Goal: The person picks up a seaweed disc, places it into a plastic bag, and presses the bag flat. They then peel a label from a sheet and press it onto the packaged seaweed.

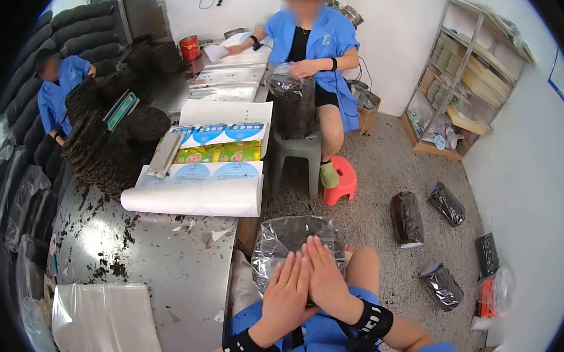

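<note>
A clear plastic bag with dark contents (277,240) stands before me, close to the table's edge. Both palms rest on its top, fingers stretched out and lying flat. My left hand (284,299), with a ring on one finger, covers the near left part of the bag. Beside it, my right hand (329,283) lies at a slant, and its fingertips come close to the left fingers. Neither hand is wrapped round anything. The bag's near side is hidden under my hands and wrists.
Flat plastic bags (102,320) and printed sheets (223,188) lie on the metal table (193,261). Dark layered stacks (104,133) and a scale (122,111) are further left. A person (335,44) handles another filled bag (293,106). Packed bags (407,219) and a red stool (341,181) are on the floor.
</note>
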`<state>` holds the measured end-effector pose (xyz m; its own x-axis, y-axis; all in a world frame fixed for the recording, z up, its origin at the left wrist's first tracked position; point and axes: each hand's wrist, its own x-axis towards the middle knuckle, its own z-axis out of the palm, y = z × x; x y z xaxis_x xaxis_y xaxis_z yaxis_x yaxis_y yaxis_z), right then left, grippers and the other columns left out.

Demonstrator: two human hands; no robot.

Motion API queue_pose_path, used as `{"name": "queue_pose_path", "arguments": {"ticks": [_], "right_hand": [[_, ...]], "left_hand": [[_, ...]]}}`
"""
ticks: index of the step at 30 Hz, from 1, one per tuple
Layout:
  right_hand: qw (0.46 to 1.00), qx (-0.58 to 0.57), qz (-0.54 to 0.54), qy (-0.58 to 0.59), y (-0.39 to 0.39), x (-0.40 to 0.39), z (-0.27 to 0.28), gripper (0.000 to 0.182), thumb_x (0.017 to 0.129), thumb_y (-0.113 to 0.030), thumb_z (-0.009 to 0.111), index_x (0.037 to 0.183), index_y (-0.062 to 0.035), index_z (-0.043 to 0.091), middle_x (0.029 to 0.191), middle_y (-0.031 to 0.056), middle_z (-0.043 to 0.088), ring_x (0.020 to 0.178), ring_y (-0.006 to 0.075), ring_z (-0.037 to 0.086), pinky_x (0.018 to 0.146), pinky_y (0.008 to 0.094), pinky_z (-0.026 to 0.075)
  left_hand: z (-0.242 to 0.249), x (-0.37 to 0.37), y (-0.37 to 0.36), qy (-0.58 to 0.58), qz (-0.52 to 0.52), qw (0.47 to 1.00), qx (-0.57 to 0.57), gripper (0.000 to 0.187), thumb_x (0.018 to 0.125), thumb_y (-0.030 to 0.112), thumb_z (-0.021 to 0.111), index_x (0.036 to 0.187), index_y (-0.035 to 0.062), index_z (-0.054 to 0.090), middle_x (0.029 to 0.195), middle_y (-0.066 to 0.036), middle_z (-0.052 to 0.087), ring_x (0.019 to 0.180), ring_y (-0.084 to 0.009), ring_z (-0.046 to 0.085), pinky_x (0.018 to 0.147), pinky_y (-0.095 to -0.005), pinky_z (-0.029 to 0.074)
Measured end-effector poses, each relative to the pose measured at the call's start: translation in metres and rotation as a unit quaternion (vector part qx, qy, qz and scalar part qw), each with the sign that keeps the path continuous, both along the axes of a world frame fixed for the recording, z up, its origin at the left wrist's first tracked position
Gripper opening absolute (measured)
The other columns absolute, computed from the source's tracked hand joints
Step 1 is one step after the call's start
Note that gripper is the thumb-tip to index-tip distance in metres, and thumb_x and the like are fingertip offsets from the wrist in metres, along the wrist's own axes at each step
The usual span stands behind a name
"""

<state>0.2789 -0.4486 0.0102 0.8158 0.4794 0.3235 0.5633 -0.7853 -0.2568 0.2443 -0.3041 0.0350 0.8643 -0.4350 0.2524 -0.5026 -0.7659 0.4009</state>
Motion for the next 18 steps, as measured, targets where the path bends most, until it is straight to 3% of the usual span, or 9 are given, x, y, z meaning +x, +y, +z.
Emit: {"name": "queue_pose_path", "arguments": {"ticks": [4, 6, 8, 9, 11, 12, 13, 17, 18], "right_hand": [[0.999, -0.001, 0.040, 0.033, -0.010, -0.004, 0.000, 0.054, 0.088, -0.014, 0.051, 0.134, 0.0130, 0.040, 0.142, 0.0319, 0.035, 0.137, 0.0435, 0.030, 0.114, 0.0482, 0.025], [0.996, -0.005, 0.069, 0.048, -0.024, -0.001, 0.019, 0.054, 0.089, -0.014, 0.052, 0.134, 0.0126, 0.040, 0.144, 0.0316, 0.034, 0.138, 0.0428, 0.029, 0.114, 0.0471, 0.026], [0.943, 0.042, 0.252, 0.213, -0.036, 0.017, 0.058, 0.052, 0.088, -0.016, 0.057, 0.132, 0.0080, 0.044, 0.134, 0.0295, 0.047, 0.130, 0.0378, 0.044, 0.107, 0.0426, 0.037], [0.943, 0.038, 0.259, 0.207, -0.029, 0.032, 0.074, 0.052, 0.088, -0.016, 0.057, 0.132, 0.0080, 0.044, 0.134, 0.0295, 0.047, 0.130, 0.0378, 0.044, 0.107, 0.0426, 0.037], [0.937, 0.092, 0.163, 0.294, -0.007, 0.063, 0.102, 0.049, 0.089, -0.021, 0.061, 0.128, 0.0046, 0.047, 0.118, 0.0262, 0.060, 0.111, 0.0361, 0.058, 0.095, 0.0419, 0.046], [0.964, 0.094, 0.181, 0.171, 0.007, 0.083, 0.097, 0.048, 0.089, -0.021, 0.061, 0.127, 0.0037, 0.047, 0.110, 0.0248, 0.063, 0.103, 0.0362, 0.062, 0.090, 0.0428, 0.048], [0.974, 0.099, 0.198, 0.044, 0.023, 0.110, 0.082, 0.047, 0.088, -0.022, 0.061, 0.126, 0.0027, 0.048, 0.103, 0.0233, 0.066, 0.094, 0.0363, 0.065, 0.084, 0.0437, 0.050], [0.948, 0.024, 0.130, 0.288, 0.075, 0.224, 0.033, 0.060, 0.091, -0.038, 0.058, 0.124, 0.0098, 0.044, 0.101, 0.0285, 0.064, 0.094, 0.0401, 0.063, 0.082, 0.0443, 0.050], [0.954, -0.011, 0.108, 0.279, 0.084, 0.256, -0.001, 0.070, 0.092, -0.049, 0.051, 0.122, 0.0139, 0.043, 0.105, 0.0323, 0.062, 0.096, 0.0428, 0.062, 0.083, 0.0447, 0.049]], "left_hand": [[0.003, -0.010, 0.014, 0.016, -0.027, 0.988, 0.149, 0.097, 0.065, 0.050, 0.075, 0.138, -0.0047, 0.041, 0.147, -0.021, 0.037, 0.139, -0.0301, 0.032, 0.114, -0.0498, 0.020], [0.001, -0.017, 0.016, 0.006, -0.006, 0.988, 0.153, 0.096, 0.066, 0.050, 0.075, 0.138, -0.0049, 0.041, 0.147, -0.020, 0.037, 0.140, -0.0296, 0.031, 0.113, -0.0495, 0.020], [-0.001, -0.019, 0.022, -0.003, -0.005, 0.989, 0.147, 0.086, 0.071, 0.043, 0.071, 0.137, -0.0034, 0.043, 0.146, -0.019, 0.039, 0.140, -0.0290, 0.032, 0.113, -0.0489, 0.021], [-0.009, -0.023, 0.023, -0.009, 0.003, 0.989, 0.146, 0.086, 0.071, 0.043, 0.071, 0.137, -0.0034, 0.043, 0.146, -0.019, 0.039, 0.140, -0.0290, 0.032, 0.113, -0.0489, 0.021], [-0.031, -0.035, 0.020, -0.107, 0.006, 0.978, 0.178, 0.074, 0.073, 0.033, 0.066, 0.137, -0.0006, 0.045, 0.146, -0.019, 0.040, 0.138, -0.0292, 0.035, 0.113, -0.0481, 0.021], [-0.030, -0.043, 0.019, -0.095, 0.000, 0.985, 0.147, 0.062, 0.081, 0.024, 0.054, 0.137, -0.0005, 0.044, 0.145, -0.018, 0.042, 0.137, -0.0303, 0.037, 0.111, -0.0475, 0.026], [-0.030, -0.053, 0.017, -0.097, 0.010, 0.984, 0.150, 0.062, 0.081, 0.024, 0.054, 0.137, -0.0005, 0.044, 0.145, -0.018, 0.042, 0.137, -0.0303, 0.037, 0.111, -0.0475, 0.026], [-0.027, -0.071, 0.023, -0.100, 0.007, 0.986, 0.130, 0.054, 0.087, 0.020, 0.047, 0.136, -0.0023, 0.044, 0.143, -0.018, 0.044, 0.135, -0.0306, 0.039, 0.110, -0.0453, 0.029], [-0.027, -0.074, 0.026, -0.098, 0.002, 0.988, 0.116, 0.052, 0.087, 0.020, 0.044, 0.133, -0.0032, 0.047, 0.142, -0.019, 0.044, 0.135, -0.0300, 0.039, 0.109, -0.0443, 0.030]]}}
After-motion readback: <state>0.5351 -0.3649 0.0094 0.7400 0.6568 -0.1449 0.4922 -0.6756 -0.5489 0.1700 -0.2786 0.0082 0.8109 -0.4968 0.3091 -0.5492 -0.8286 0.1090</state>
